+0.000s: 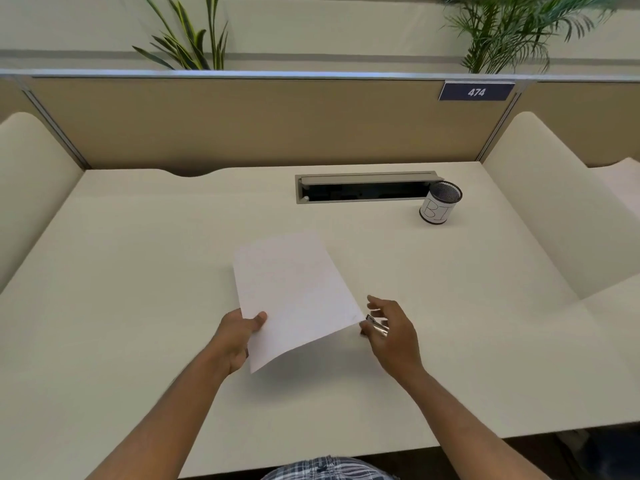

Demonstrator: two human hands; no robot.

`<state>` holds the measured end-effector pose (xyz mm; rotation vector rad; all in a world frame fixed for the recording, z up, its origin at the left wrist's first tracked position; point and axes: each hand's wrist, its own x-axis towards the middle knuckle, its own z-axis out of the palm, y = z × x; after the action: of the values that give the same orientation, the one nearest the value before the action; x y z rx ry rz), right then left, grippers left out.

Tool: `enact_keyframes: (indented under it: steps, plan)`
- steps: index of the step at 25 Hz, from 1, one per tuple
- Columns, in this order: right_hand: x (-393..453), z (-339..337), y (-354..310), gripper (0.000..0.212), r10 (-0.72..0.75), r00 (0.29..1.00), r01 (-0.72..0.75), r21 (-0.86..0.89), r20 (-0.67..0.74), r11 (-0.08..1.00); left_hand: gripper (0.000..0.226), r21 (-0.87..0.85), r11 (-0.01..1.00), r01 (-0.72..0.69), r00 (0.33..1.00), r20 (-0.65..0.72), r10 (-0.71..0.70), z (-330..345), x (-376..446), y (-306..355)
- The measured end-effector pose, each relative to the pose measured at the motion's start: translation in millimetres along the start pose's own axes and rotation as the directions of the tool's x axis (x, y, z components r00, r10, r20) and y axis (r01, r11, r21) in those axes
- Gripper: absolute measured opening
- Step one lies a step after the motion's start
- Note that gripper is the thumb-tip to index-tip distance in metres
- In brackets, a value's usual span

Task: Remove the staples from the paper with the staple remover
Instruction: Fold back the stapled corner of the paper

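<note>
A white sheet of paper [294, 292] is lifted off the desk near the middle, tilted with its near edge raised. My left hand [239, 334] pinches its lower left corner, thumb on top. My right hand [391, 330] is at the paper's lower right corner and holds a small metal staple remover [375, 325], its jaws pointing at that corner. No staple is visible at this size.
A mesh pen cup [440, 202] with a white label stands at the back right of the cream desk [138, 271]. A grey cable slot [363, 187] lies open beside it. Cream side panels and a tan partition enclose the desk.
</note>
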<state>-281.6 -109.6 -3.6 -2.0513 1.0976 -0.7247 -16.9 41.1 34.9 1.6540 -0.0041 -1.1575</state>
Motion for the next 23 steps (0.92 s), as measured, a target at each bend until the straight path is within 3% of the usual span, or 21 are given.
enact_keyframes:
  steps: [2,5,12,15,17,19,21,23]
  plan:
    - [0,-13,-25,0.047,-0.109,0.994,0.106,0.163,0.006,0.981,0.026,-0.002,0.998,0.056,0.998,0.004,-0.056,-6,5,0]
    - [0,-19,-40,0.03,-0.289,0.957,0.287,0.149,-0.01,0.946,0.031,0.001,0.995,0.095,0.995,0.0,-0.095,-10,11,0]
    - [16,-20,-41,0.019,-0.426,0.905,0.426,0.007,-0.014,0.905,0.031,0.045,0.985,0.164,0.985,0.046,-0.166,-8,6,11]
    - [21,-20,-49,0.015,-0.402,0.914,0.402,-0.02,-0.051,0.916,0.035,0.109,0.983,0.149,0.986,0.057,-0.156,-5,-7,21]
    - [23,-19,-57,0.014,-0.362,0.93,0.361,-0.017,-0.058,0.932,0.05,0.288,0.954,0.083,0.996,-0.004,-0.086,-3,-17,33]
    - [26,-15,-66,0.011,-0.327,0.944,0.328,0.006,-0.043,0.945,0.073,0.607,0.792,-0.06,0.992,-0.053,0.116,-1,-23,50]
    - [29,-11,-73,0.009,-0.308,0.951,0.309,0.027,-0.018,0.951,0.061,0.668,0.662,-0.339,0.92,0.087,0.383,11,-34,66]
    - [31,-5,-78,0.009,-0.282,0.959,0.282,0.055,-0.012,0.958,0.039,0.584,0.599,-0.547,0.831,0.295,0.471,29,-50,70]
